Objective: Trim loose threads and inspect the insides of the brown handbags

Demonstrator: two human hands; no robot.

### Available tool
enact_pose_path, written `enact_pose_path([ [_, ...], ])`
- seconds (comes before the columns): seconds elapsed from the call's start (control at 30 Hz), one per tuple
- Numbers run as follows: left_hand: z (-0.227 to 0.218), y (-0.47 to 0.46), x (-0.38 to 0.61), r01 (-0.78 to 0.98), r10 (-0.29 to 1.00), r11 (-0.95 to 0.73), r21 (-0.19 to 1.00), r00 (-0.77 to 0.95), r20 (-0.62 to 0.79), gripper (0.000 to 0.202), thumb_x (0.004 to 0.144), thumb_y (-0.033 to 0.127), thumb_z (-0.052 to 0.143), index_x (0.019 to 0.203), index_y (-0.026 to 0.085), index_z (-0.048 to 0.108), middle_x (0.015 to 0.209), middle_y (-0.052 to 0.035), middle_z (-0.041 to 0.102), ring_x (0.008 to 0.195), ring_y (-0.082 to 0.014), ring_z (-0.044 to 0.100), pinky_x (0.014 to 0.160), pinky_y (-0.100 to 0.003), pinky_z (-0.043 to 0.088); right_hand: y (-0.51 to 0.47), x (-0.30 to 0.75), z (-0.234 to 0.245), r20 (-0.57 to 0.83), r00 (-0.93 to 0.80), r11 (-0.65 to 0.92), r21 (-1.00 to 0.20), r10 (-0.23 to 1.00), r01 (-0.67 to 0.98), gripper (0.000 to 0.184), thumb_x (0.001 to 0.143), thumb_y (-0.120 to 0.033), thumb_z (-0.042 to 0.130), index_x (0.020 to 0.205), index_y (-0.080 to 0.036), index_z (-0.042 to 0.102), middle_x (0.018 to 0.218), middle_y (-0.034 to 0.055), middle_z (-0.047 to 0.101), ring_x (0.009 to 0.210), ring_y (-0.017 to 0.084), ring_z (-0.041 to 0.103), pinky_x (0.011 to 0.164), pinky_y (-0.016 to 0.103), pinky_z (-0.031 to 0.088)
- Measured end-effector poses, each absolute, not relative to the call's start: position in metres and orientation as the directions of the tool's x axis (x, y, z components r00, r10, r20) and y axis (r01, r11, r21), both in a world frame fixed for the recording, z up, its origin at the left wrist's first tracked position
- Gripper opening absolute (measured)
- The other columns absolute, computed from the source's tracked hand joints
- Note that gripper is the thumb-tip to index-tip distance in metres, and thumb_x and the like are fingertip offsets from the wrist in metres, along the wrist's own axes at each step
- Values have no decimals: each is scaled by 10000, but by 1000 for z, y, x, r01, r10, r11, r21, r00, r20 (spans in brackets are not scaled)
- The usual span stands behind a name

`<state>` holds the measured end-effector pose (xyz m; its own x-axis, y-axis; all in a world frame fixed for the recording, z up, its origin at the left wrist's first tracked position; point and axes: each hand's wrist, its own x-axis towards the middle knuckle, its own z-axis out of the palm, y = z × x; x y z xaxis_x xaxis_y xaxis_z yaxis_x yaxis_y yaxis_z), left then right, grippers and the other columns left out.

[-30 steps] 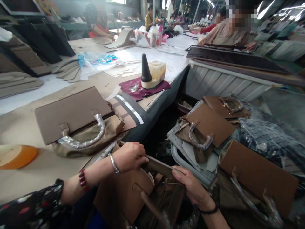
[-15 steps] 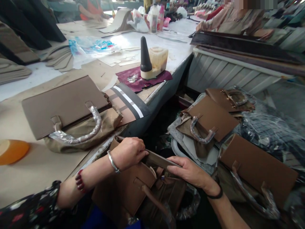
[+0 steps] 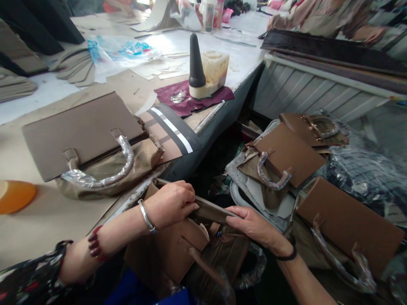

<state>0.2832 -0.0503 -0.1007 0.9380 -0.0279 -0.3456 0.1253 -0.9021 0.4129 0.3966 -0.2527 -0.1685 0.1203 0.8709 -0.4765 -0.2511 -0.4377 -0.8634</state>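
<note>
A brown handbag [image 3: 178,250] rests on my lap at the bottom middle, its flap and plastic-wrapped handles hanging toward me. My left hand [image 3: 173,203], with a silver bangle at the wrist, is closed on the bag's upper edge. On the same edge, further right, my right hand [image 3: 254,224] grips with the thumb on one side; its other fingers are partly hidden. Between the hands the dark inside of the bag shows. Left of my left hand, another brown handbag [image 3: 85,131] lies on the table with its wrapped handle toward me.
More brown handbags [image 3: 349,224] lie to the right, beside clear plastic wrapping [image 3: 362,173]. On the table [image 3: 63,220] are an orange roll [image 3: 15,197], a black cone-shaped tool [image 3: 195,63], a stained plastic container [image 3: 216,70] and purple leather [image 3: 171,99]. A person [image 3: 330,19] works at the back right.
The view has shifted slightly, so the table things sit a little higher. Both hands stay on the bag's edge, with barely any movement.
</note>
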Motion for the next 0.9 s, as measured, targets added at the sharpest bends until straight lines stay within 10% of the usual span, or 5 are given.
enact_pose_path([
  [0.9, -101, -56, 285, 216, 72, -931, 296, 900, -431, 234, 793, 216, 469, 601, 149, 585, 765, -36, 626, 749, -145, 554, 698, -232, 412, -256, 392, -179, -453, 128, -399, -864, 882, -307, 309, 770, -423, 538, 868, -134, 582, 775, 15, 595, 683, 127, 554, 623, 243, 441],
])
